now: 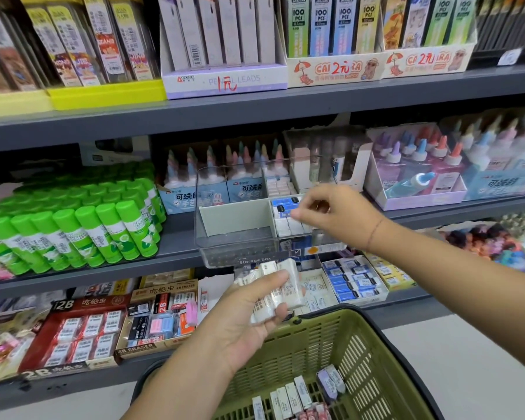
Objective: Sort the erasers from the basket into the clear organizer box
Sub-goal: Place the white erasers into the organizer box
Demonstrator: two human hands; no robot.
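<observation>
Green basket nearest, loose erasers on its floor. Above it, left hand grips a white eraser stack. Further back, right hand is over the clear organizer box on the shelf, fingertips pinched at the filled right compartment; can't tell if it's holding one.

A: Left grip?
B: Lower centre of the frame, palm up, forearm rising from the bottom edge. Thumb and fingers curled round a bundle of erasers.
A: Right grip?
B: Centre right, arm reaching in from the right edge. Fingertips bunched, pointing left. Can't tell if they pinch anything.
</observation>
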